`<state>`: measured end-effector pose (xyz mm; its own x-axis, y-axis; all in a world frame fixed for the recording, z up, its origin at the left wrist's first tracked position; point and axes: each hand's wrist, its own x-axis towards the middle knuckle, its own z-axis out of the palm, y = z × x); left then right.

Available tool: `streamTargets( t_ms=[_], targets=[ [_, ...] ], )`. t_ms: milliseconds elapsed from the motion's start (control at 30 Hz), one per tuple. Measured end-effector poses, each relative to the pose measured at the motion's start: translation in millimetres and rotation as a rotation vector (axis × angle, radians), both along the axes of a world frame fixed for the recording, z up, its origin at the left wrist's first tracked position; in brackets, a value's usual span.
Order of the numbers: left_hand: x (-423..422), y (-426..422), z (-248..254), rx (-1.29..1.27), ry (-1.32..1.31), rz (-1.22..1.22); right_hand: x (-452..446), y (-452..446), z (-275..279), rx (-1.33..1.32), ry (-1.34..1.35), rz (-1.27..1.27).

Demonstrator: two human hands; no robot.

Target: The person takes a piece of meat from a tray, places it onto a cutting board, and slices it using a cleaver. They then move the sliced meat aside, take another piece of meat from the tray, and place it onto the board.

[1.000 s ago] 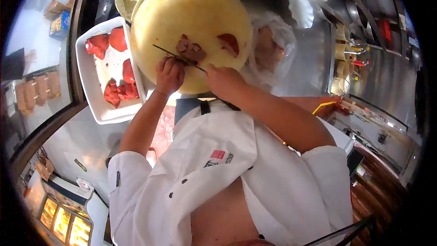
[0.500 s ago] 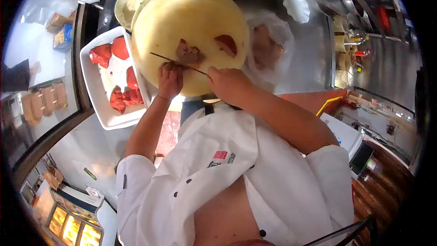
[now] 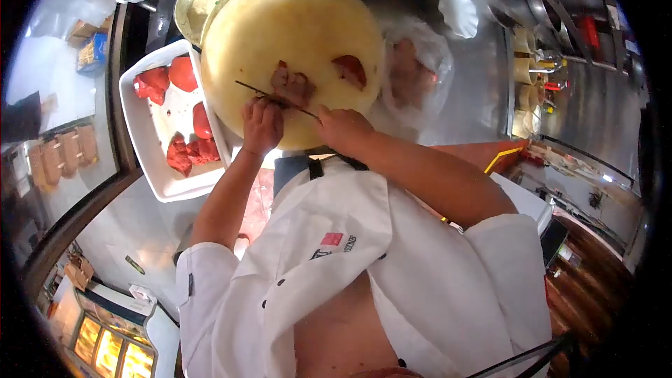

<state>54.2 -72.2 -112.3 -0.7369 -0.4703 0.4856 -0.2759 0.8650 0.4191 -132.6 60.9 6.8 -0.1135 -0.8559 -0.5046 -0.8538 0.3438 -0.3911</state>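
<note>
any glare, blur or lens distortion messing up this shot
Head view: strong fisheye bending, black at the corners; head view: glowing panels nearly blown out, soft glare on the steel counter; head view: meat slices beside the knife lack fine detail.

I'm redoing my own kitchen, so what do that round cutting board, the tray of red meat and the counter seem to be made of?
Round cutting board: probably plastic, though wood is possible; pale yellow, smooth, no clear grain.
Tray: likely white plastic, smooth, with a thick rounded rim.
Counter: apparently stainless steel, grey with a soft brushed sheen.
</note>
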Motion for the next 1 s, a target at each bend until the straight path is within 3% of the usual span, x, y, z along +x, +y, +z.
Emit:
streamTargets(
  t_ms=[67, 167, 300, 433, 567, 900, 1000],
  targets=[
    [-1.1, 0.2, -0.6, 0.014, 0.018, 0.021, -0.7, 9.3, -22.7, -0.171, -0.038, -0.159],
    [4.2, 7.6, -9.9, 0.028, 0.023, 0.039, -11.5, 12.6, -28.9, -0.217, -0.009, -0.087],
    [-1.2, 0.1, -4.8, -0.03, 0.059, 0.019, -14.1, 5.0, 7.9, -0.275, -0.021, -0.093],
    [-0.6, 1.6, -5.4, -0.044, 0.071, -0.007, -9.3, -2.0, 65.6, -0.052, -0.038, -0.088],
    [-4.1, 1.6, 7.8, -0.027, 0.081, 0.039, -4.2, -10.1, 79.0, 0.098, -0.032, -0.091],
    [-4.6, 0.8, 29.2, 0.02, -0.179, -0.02, 4.1, -16.7, 13.2, 0.106, -0.061, -0.094],
    [-5.8, 0.9, 27.2, -0.025, -0.18, -0.011, 3.9, -2.1, -20.5, -0.077, -0.096, -0.182]
  ],
)
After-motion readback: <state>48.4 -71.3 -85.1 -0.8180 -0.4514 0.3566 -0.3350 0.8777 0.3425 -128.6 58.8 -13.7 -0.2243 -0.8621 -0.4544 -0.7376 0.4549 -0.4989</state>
